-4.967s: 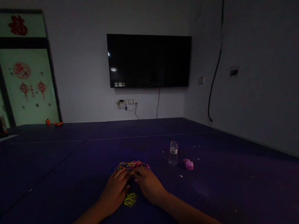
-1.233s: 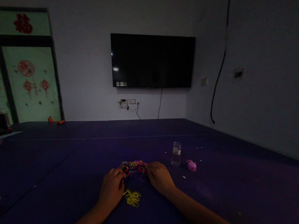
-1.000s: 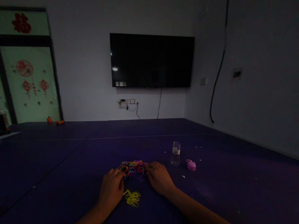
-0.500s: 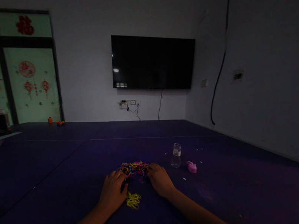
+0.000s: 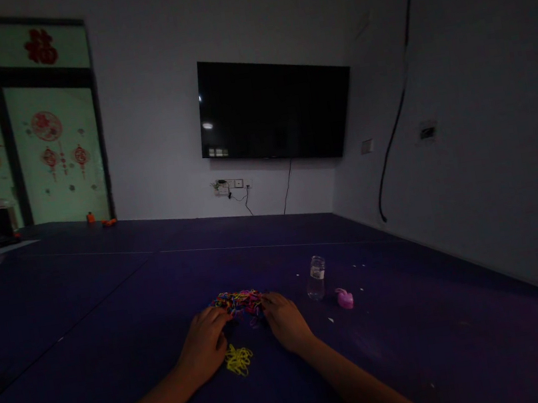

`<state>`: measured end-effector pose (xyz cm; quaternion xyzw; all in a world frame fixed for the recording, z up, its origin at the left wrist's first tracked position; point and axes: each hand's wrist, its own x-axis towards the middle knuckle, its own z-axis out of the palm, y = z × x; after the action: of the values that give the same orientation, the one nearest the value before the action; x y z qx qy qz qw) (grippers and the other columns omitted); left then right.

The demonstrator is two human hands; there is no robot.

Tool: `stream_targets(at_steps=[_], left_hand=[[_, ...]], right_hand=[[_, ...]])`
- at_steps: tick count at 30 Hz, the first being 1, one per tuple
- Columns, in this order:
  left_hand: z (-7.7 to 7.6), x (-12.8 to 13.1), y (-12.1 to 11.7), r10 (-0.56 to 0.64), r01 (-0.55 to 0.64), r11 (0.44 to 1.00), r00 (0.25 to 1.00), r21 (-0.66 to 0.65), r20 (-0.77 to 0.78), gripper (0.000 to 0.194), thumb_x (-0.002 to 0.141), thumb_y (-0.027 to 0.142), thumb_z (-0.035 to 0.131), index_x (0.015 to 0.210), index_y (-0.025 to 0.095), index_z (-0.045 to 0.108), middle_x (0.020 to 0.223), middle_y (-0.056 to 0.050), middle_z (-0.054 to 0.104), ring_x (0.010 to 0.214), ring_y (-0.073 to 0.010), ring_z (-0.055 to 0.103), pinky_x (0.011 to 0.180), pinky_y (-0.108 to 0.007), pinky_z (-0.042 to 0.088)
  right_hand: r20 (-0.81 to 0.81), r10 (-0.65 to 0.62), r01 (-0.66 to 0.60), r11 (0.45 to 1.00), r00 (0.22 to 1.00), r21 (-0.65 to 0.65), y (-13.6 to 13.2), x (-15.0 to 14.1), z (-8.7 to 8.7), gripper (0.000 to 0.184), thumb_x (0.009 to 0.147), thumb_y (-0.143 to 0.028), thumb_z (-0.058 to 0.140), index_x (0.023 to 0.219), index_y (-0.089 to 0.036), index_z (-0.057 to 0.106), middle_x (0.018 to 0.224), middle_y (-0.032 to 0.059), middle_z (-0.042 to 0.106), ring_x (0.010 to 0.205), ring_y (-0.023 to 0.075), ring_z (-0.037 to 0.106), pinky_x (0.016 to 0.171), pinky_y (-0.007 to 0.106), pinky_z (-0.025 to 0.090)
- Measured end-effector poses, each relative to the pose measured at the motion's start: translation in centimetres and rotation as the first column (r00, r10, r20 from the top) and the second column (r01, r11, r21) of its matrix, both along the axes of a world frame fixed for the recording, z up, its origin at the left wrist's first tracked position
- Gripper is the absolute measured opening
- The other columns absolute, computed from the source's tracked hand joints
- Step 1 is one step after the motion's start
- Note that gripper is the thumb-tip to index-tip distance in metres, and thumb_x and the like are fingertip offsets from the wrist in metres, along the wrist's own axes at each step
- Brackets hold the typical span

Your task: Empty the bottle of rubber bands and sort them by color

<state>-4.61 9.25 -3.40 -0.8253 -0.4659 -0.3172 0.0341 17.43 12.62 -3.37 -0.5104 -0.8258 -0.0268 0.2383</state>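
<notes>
A heap of small multicoloured rubber bands (image 5: 238,300) lies on a dark purple surface (image 5: 117,332). My left hand (image 5: 203,344) rests at the heap's left edge, fingers curled with the tips in the bands. At the right edge sits my right hand (image 5: 283,321), its fingers also bent into the bands. What the fingertips pinch is too dark and small to make out. A separate little cluster of yellow bands (image 5: 237,360) sits between my wrists, nearer to me.
A small clear bottle (image 5: 316,277) stands right of the heap, with a pink object (image 5: 345,298) beside it. White specks dot the surface nearby. A dark wall-mounted screen (image 5: 273,109), a window with red paper cutouts (image 5: 47,140) and a white wall close on the right.
Five seconds ago both hands met at the heap's near edge; now they sit apart at its sides. Over the last second the hands have barely shifted; only the view has wobbled slightly.
</notes>
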Motion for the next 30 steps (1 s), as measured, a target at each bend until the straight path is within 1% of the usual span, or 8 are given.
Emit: stream_targets(at_steps=[6,10,15,19,22,25,28,30], left_hand=[[-0.2,-0.1,0.2,-0.03,0.03,0.999,1.0,0.026,0.009,0.044,0.069,0.003,0.045,0.106,0.022,0.06,0.11,-0.005,0.061,0.108,-0.0221,0.053,0.093,-0.041,0.042],[-0.2,-0.1,0.2,-0.026,0.026,0.999,1.0,0.04,-0.004,0.042,0.069,0.003,0.045,0.105,0.021,0.06,0.109,-0.005,0.062,0.108,-0.0216,0.053,0.093,-0.041,0.042],[-0.1,0.0,0.0,-0.014,0.015,0.999,1.0,0.051,-0.023,0.041,0.071,0.003,0.045,0.105,0.02,0.06,0.11,-0.006,0.062,0.108,-0.022,0.052,0.092,-0.042,0.042],[0.1,0.0,-0.1,-0.013,0.014,0.997,1.0,0.07,-0.02,0.039,0.071,0.004,0.045,0.103,0.021,0.06,0.108,-0.005,0.062,0.106,-0.0218,0.054,0.091,-0.041,0.044],[0.1,0.0,-0.1,-0.011,0.012,0.997,1.0,0.077,-0.015,0.039,0.071,0.004,0.044,0.103,0.021,0.061,0.108,-0.005,0.063,0.106,-0.0219,0.054,0.092,-0.042,0.043],[0.1,0.0,0.0,0.004,-0.004,0.997,1.0,0.077,-0.005,0.039,0.072,0.004,0.044,0.102,0.02,0.061,0.107,-0.006,0.063,0.105,-0.0217,0.054,0.091,-0.041,0.044],[0.0,-0.1,0.1,-0.004,0.004,0.997,1.0,0.076,0.0,0.038,0.072,0.004,0.045,0.102,0.02,0.061,0.106,-0.006,0.063,0.104,-0.0211,0.055,0.09,-0.04,0.044],[0.0,-0.1,0.1,-0.014,0.013,0.997,1.0,0.074,0.002,0.037,0.072,0.004,0.045,0.102,0.02,0.061,0.106,-0.006,0.063,0.104,-0.021,0.055,0.089,-0.04,0.044]], right_hand=[[0.05,-0.006,0.008,0.999,0.999,-0.037,0.3,0.0,-0.4,0.038,0.092,-0.021,0.035,0.125,-0.019,0.054,0.135,0.0078,0.048,0.129,0.025,0.035,0.101,0.042,0.035],[0.057,-0.011,0.016,0.997,0.998,-0.075,0.3,0.0,-0.4,0.04,0.092,-0.021,0.034,0.128,-0.019,0.05,0.136,0.0087,0.047,0.131,0.0247,0.033,0.103,0.043,0.033],[0.052,-0.021,0.026,0.995,0.998,-0.098,0.3,0.1,-0.4,0.04,0.092,-0.021,0.033,0.127,-0.016,0.052,0.137,0.0097,0.046,0.131,0.0251,0.033,0.104,0.043,0.031],[-0.001,0.0,0.0,0.997,1.0,-0.073,0.4,0.2,-0.5,0.039,0.092,-0.02,0.034,0.126,-0.016,0.052,0.134,0.0113,0.048,0.129,0.0256,0.036,0.103,0.043,0.032],[-0.118,0.054,-0.061,0.997,0.992,-0.056,0.7,0.4,-0.6,0.039,0.092,-0.022,0.033,0.124,-0.016,0.054,0.129,0.0118,0.053,0.125,0.0244,0.042,0.102,0.042,0.034],[-0.326,0.15,-0.167,0.986,0.933,-0.023,1.3,0.7,-0.8,0.039,0.094,-0.029,0.031,0.116,-0.017,0.061,0.123,0.0109,0.058,0.117,0.0222,0.05,0.101,0.04,0.037],[-0.561,0.219,-0.243,0.969,0.798,0.033,1.9,0.9,-0.9,0.045,0.093,-0.044,0.032,0.107,-0.019,0.066,0.115,0.0103,0.062,0.11,0.0223,0.055,0.098,0.04,0.04],[-0.671,0.242,-0.267,0.961,0.701,0.068,2.0,1.1,-0.9,0.048,0.091,-0.053,0.035,0.101,-0.019,0.069,0.11,0.0102,0.065,0.106,0.023,0.057,0.096,0.04,0.042]])
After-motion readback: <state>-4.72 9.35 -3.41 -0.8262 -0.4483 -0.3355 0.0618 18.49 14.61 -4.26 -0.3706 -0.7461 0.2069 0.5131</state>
